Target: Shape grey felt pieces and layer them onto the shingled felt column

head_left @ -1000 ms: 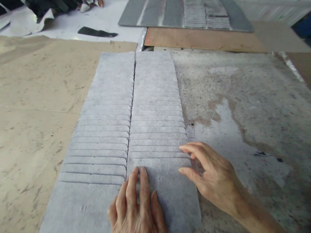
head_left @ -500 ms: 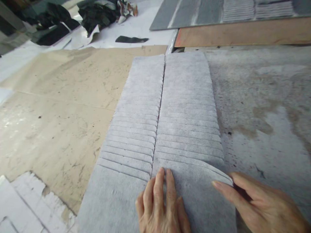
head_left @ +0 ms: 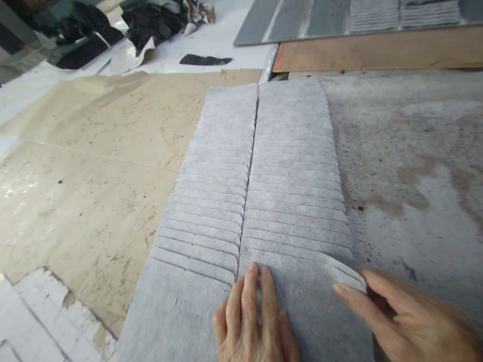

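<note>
Two columns of grey, felt-like sheets lie overlapped like shingles, split by a narrow gap. The left column [head_left: 204, 216] shows evenly stepped edges. On the right column [head_left: 294, 181] the nearest sheet [head_left: 309, 291] has its far right corner lifted. My right hand [head_left: 407, 317] pinches that corner between thumb and forefinger. My left hand [head_left: 256, 322] lies flat with fingers stretched out, pressing on the sheets near the gap.
Brown paper [head_left: 94, 176] covers the table to the left, with a torn white board [head_left: 56, 311] at lower left. Black scraps [head_left: 154, 25] are heaped behind. At back right, a grey board [head_left: 290, 22] bears stacked strips [head_left: 373, 15] above a brown board [head_left: 377, 55].
Both hands stay nearly where they were, the right still pinching the sheet's lifted corner. The whole view has shifted very slightly.
</note>
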A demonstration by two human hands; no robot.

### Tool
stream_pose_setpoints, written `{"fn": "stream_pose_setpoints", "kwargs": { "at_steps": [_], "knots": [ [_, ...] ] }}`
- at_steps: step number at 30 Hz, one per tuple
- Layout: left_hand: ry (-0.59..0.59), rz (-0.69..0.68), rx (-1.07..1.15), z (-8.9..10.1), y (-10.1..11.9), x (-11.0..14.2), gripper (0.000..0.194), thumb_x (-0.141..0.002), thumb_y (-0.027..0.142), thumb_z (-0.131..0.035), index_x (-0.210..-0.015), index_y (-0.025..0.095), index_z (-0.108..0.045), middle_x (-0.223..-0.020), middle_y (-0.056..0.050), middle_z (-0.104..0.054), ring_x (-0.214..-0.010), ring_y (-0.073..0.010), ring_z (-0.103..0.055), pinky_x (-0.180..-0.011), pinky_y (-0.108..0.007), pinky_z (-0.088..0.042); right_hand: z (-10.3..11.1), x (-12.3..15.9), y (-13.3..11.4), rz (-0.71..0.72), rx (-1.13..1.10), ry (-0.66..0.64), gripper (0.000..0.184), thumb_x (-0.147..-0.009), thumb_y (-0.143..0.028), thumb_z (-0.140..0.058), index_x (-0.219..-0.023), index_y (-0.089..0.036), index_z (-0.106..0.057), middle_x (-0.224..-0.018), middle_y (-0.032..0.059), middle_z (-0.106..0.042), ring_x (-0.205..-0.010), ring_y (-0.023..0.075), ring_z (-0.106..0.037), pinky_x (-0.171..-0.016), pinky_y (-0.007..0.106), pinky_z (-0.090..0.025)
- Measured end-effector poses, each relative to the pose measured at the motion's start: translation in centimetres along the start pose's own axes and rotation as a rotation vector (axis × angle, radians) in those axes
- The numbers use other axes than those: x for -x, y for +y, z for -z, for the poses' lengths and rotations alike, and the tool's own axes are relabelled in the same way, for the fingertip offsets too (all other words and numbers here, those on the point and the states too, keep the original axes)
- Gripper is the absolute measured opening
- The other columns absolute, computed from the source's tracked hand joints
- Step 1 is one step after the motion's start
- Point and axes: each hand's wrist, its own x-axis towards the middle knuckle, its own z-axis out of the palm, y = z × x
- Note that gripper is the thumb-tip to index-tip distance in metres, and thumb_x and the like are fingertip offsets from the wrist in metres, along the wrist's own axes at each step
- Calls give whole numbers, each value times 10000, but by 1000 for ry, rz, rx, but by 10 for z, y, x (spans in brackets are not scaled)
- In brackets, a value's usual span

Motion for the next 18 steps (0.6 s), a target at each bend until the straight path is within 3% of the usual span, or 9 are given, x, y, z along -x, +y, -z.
{"fn": "stream_pose_setpoints", "kwargs": {
  "at_steps": [2, 4, 6, 9, 13, 18],
  "knots": [
    [13, -13, -7, -1, -1, 0, 360, -833, 268, -487, -1170, 174, -570, -1169, -60, -607, -1005, -221, -520, -779, -361, -361, 0, -1, 0, 77, 101, 81, 259, -840, -468, -465, -856, -226, -556, -715, 21, -609, -638, 176, -587, -583, 309, -459],
    [20, -27, -15, -2, -2, 0, 355, -827, 263, -491, -1160, 173, -576, -1150, -63, -616, -989, -219, -523, -769, -359, -363, 1, -7, 0, 177, 125, 130, 343, -844, -442, -459, -1070, -191, -523, -977, 78, -613, -880, 230, -590, -739, 369, -465],
    [21, -34, -23, -2, -2, 0, 352, -824, 260, -495, -1155, 173, -576, -1139, -66, -621, -982, -220, -525, -767, -361, -363, 2, -16, 2, 255, 109, 119, 370, -853, -427, -438, -1118, -175, -502, -1055, 96, -593, -937, 237, -580, -770, 380, -471],
    [27, -29, -25, -2, -2, -1, 353, -823, 262, -496, -1157, 174, -572, -1137, -70, -621, -989, -226, -526, -771, -368, -363, 4, -30, 6, 272, 46, 56, 362, -832, -464, -458, -1061, -190, -513, -943, 72, -619, -784, 198, -613, -640, 328, -504],
    [39, -21, -14, -2, -1, -1, 354, -825, 253, -494, -1162, 175, -568, -1144, -71, -616, -993, -225, -528, -772, -367, -366, 6, -39, 9, 163, 0, -12, 315, -769, -521, -522, -859, -219, -544, -683, 2, -598, -572, 149, -584, -462, 252, -468],
    [30, -3, -7, -2, 0, -1, 358, -832, 267, -485, -1169, 181, -567, -1148, -67, -615, -998, -226, -528, -772, -368, -364, 9, -24, 5, 150, -43, -1, 339, -826, -514, -435, -662, -258, -584, -686, 24, -625, -617, 169, -608, -541, 262, -503]
  ]
}}
